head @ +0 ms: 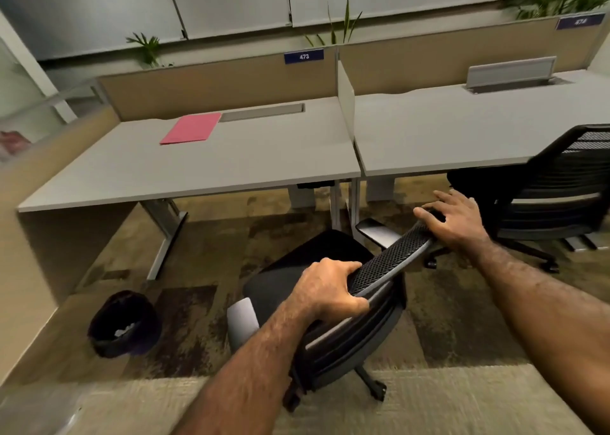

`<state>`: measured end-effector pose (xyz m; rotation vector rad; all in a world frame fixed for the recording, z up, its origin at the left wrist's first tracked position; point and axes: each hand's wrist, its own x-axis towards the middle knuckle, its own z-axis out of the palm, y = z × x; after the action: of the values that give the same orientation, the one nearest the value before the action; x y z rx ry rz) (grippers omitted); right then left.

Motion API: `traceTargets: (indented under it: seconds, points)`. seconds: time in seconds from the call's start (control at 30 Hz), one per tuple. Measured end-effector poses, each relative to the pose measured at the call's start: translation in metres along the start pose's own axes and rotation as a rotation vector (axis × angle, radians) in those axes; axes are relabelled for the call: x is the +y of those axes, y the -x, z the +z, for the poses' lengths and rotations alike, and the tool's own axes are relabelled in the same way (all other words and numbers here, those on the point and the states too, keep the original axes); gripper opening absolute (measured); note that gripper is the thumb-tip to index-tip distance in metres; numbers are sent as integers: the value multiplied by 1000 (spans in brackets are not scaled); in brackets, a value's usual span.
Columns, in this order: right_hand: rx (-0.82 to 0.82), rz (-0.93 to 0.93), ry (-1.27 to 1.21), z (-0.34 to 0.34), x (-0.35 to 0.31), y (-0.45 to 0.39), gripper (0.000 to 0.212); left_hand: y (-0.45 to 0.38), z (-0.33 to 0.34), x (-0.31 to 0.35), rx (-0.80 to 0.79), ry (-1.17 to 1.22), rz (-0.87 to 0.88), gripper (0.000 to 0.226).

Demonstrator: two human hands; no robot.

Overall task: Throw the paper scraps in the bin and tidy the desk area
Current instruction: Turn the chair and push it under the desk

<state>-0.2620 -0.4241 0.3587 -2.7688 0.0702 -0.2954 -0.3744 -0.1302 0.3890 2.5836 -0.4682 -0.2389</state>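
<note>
A black mesh office chair [333, 309] stands on the carpet in front of the grey desk [211, 167]. My left hand [330, 289] grips the top edge of its backrest at the near end. My right hand [458, 220] rests over the far end of the same top edge, fingers curled on it. A black bin [123, 324] sits on the floor to the left of the chair, with white paper scraps [127, 329] inside. On the desk lies a pink folder [191, 128], near the back.
A second black chair [548, 197] stands at the right under the neighbouring desk [462, 131]. Tan divider panels [211, 86] with number tags run behind both desks. Metal desk legs [165, 236] stand left of the chair. Plants [147, 46] sit behind the dividers.
</note>
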Motion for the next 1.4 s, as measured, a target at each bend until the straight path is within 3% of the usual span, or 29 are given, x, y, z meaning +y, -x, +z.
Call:
traceTargets:
  seconds: [0.3,0.6,0.73,1.07,1.4]
  points:
    - [136,-111,26,21,-46,-5,78,20,-24,-58,68,-132,-107,54]
    - [-12,-205,157,42,-111,4,84,57,-47,-119,164,-253,-240,54]
    - [-98,-372,240,52,-146,15,96,81,-62,-148,186,-338,-298,64]
    - [-296,-672,181,76,-239,14,99,137,-119,-253,238,-301,-557,68]
    - [-232,-706,184,112,-347,9,101,140,-212,-373,132,-489,-516,52]
